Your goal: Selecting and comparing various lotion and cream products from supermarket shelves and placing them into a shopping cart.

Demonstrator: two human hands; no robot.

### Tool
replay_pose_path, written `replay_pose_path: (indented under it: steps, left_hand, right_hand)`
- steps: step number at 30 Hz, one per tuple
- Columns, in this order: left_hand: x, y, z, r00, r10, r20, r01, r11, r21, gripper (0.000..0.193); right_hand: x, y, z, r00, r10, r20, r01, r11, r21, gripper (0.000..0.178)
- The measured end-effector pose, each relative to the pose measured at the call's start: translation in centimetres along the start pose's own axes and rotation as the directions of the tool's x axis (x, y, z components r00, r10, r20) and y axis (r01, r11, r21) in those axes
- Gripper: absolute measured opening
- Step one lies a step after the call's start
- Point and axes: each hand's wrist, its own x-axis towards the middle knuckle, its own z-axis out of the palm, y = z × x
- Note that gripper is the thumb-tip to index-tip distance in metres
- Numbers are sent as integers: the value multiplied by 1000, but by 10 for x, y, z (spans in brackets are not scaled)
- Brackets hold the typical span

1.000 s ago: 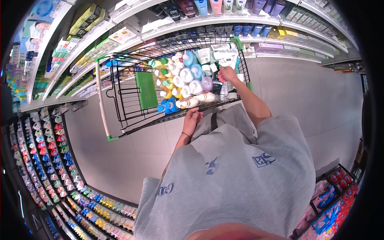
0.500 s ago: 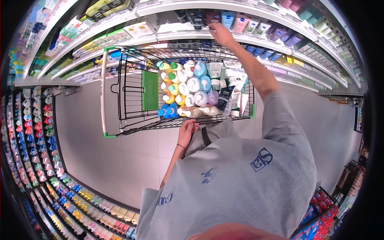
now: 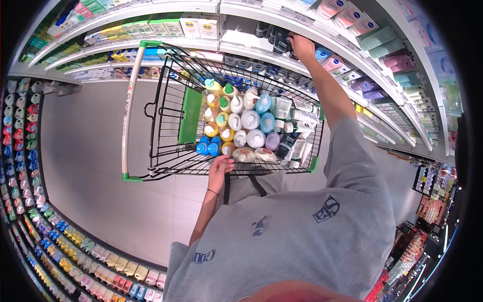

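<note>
My right hand (image 3: 303, 49) reaches to the shelf at the back, its fingers closed at the edge of a dark tube (image 3: 282, 42) standing there. Below it stands a wire shopping cart (image 3: 188, 117) with a green panel. Rows of pump bottles (image 3: 250, 120) in yellow, white, blue and purple fill its middle. White and grey tubes (image 3: 302, 126) lie at its right end, with a dark tube (image 3: 287, 144) among them. My left hand (image 3: 219, 167) is by the cart's near side rim, fingers loosely apart and holding nothing, close to two blue bottles (image 3: 208, 146).
Shelves (image 3: 241, 46) of boxes and tubes run along the back and right, with pink tubes (image 3: 347, 16) on the upper one. The cart's handle (image 3: 132, 116) is at its left. Racks of bottles (image 3: 95, 249) curve along the left and lower left. Grey floor tiles (image 3: 90, 151) show between.
The view has turned and shifted, bringing the shelf tubes nearer. My right hand has moved from a reddish-brown tube to the dark tube beside it. My left hand stays near the cart rim.
</note>
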Motion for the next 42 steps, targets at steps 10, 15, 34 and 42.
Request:
replay_pose_path:
  steps: [10,15,34,42]
  left_hand:
    - [76,129,6,912,322,254,-408,775,484,35]
    - [90,213,41,721,520,458,-693,557,458,59]
    - [82,150,-12,848,-98,521,196,971,-135,28]
    - [60,136,-56,875,-153,460,202,978,-60,26]
  right_hand:
    - [-113,-79,-97,894,-263,-363,375,883,284,9]
    - [-171,-139,-137,986,-138,-88,161,704,692,12]
    - [-63,-69,-22,967,188,169,-246,857,453,48]
    - [-7,31,3,993,-99,-60,74,941,-331,59]
